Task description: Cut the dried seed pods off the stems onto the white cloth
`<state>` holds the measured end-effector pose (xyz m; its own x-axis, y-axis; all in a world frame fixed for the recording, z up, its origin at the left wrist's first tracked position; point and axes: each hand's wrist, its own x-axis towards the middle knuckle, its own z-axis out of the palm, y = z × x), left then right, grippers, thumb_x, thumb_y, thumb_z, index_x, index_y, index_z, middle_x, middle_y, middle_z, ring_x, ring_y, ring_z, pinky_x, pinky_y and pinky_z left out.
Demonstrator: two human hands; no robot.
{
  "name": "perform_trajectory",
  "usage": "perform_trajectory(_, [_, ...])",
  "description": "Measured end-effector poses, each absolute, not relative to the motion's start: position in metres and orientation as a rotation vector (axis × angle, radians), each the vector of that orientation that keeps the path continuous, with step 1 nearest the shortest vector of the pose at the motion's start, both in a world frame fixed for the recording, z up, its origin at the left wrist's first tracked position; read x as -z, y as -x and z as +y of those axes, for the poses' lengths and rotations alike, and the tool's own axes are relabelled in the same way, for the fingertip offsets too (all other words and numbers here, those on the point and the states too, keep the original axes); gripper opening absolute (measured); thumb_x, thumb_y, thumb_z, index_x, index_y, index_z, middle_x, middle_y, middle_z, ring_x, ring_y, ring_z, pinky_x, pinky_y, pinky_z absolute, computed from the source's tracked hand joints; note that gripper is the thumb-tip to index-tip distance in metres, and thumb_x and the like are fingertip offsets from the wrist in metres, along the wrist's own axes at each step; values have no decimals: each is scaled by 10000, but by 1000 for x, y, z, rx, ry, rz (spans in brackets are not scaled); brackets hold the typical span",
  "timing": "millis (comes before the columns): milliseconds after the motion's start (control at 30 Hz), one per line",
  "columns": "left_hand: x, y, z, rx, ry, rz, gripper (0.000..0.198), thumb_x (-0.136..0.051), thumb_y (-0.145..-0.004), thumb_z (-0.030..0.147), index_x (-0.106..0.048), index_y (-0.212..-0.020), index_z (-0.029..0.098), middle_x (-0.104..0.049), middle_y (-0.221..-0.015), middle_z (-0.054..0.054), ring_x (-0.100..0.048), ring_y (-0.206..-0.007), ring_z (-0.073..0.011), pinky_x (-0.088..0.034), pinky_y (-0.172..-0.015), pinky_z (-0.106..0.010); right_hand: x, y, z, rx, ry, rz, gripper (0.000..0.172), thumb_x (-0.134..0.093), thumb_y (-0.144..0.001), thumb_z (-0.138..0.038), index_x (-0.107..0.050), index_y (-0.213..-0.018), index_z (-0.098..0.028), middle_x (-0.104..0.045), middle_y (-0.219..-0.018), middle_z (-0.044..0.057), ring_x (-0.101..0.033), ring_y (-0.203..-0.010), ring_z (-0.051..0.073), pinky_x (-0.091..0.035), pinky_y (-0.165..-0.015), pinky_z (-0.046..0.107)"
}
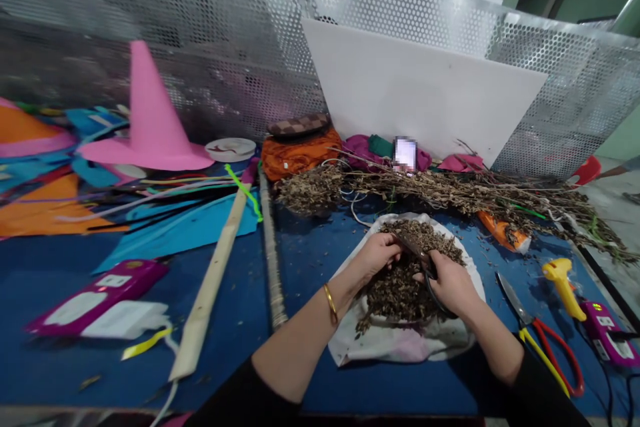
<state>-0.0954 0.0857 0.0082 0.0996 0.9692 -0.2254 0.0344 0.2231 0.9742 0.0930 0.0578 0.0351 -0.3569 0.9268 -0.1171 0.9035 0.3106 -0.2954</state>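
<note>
In the head view my right hand [450, 283] is closed around the dark handles of a pair of scissors [413, 247], whose blades point up and left. My left hand [379, 255] is closed in a pinch close to the blade tips. What sits in its fingers, perhaps a bit of dried plant, is too small to make out. Both hands are over a heap of dried brown plant bits [400, 293]. The heap lies on a white cloth [363, 350] spread on the blue table.
Dried stalks [450, 187] lie across the back. Red-and-yellow-handled shears [523, 310], a yellow glue gun [563, 283] and a purple device [610, 333] lie right. Left are a wooden stick [210, 293], a grey pole [273, 260], a pink cone hat [150, 113] and another purple device [110, 287].
</note>
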Motion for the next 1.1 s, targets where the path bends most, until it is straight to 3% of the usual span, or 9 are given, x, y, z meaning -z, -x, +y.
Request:
perform_trajectory(233, [-9, 99, 88, -1010, -1095, 1200, 224, -639, -646, 341, -556, -590, 141, -495, -481, 49, -360, -360, -33, -312, -375, -168, -33, -94, 61, -541, 1722, -2457, 332, -457, -877, -513, -513, -993, -208, -658, -918, 67, -614, -829, 195, -313, -628, 239])
perform_trajectory(467, [-14, 101, 87, -1082, -972, 1190, 239, -693, -610, 303, -622, -753, 125, -628, -621, 1, -514, -457, -62, -433, -475, -185, -40, -97, 59, -558, 1749, -2371, 365, -498, -834, -551, -523, -1006, -230, -639, -907, 39, -594, -768, 178, -296, -585, 225])
perform_trajectory(567, [-19, 100, 85, -1109, -958, 1199, 225, -704, -593, 265, -600, -740, 130, -648, -645, -6, -538, -475, -68, -440, -487, -182, -42, -96, 58, -556, 1733, -2408, 359, -517, -824, -547, -528, -1000, -235, -635, -885, 30, -588, -761, 173, -285, -581, 224])
perform_trajectory(967, [-19, 100, 84, -1020, -1018, 1256, 281, -697, -606, 358, -629, -736, 118, -604, -592, 4, -475, -431, -54, -396, -434, -181, -47, -97, 59, -588, 1741, -2416, 340, -515, -836, -548, -538, -945, -227, -640, -860, 27, -582, -767, 165, -281, -585, 224])
perform_trajectory(1100, [-19, 100, 83, -1032, -1040, 1229, 249, -688, -614, 316, -639, -751, 114, -585, -588, 11, -467, -444, -54, -411, -453, -185, -46, -96, 58, -554, 1756, -2433, 354, -508, -837, -553, -532, -976, -228, -641, -891, 33, -587, -787, 169, -283, -596, 230])
